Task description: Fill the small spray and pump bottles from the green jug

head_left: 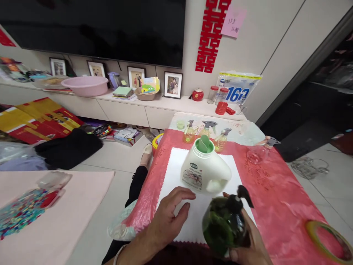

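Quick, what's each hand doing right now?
Left hand: open, empty, fingers slightly curled.
Right hand: closed around the dark green spray bottle.

Left hand (171, 217), right hand (252, 241): bare. Left wrist (127, 251): thin, pale band (119, 254). Trousers (138, 186): black, slim at ankle. Shoe (148, 149): light beige, low-cut. Lower frame: dark cloth (176, 257), details unclear.

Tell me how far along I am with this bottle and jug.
The white jug already stands uncapped. Your right hand holds the dark green spray bottle, sprayer head on; your left hand is empty. Probably left: recapping the open jug. I can't tell whether the bottle still needs filling.
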The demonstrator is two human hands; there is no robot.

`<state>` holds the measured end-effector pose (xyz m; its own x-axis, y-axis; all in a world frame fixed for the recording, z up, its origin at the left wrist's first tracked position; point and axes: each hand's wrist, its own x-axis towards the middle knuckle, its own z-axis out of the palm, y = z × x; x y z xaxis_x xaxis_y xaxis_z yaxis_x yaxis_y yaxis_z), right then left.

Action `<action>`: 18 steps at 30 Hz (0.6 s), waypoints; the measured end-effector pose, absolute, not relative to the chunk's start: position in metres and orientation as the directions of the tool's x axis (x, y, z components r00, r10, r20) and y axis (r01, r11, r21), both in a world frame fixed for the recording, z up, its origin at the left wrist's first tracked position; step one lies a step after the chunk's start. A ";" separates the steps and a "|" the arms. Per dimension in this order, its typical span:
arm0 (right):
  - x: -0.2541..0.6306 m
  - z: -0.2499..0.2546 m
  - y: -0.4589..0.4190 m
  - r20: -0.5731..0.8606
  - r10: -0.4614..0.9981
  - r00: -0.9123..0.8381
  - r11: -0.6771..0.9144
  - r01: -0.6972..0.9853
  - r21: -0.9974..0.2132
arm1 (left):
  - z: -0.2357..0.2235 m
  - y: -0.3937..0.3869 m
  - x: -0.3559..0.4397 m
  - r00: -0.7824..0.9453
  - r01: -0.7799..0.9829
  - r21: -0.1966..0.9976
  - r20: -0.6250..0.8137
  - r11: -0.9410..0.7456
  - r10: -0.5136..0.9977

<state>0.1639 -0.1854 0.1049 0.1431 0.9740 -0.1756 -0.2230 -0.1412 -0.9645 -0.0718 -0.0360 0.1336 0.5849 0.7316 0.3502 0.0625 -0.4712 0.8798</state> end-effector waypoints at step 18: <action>0.127 0.127 -0.163 -0.171 0.953 -0.252 -0.280 -0.501 -0.819 | 0.185 -0.033 -0.037 0.907 -0.198 0.849 -0.032 0.490 0.420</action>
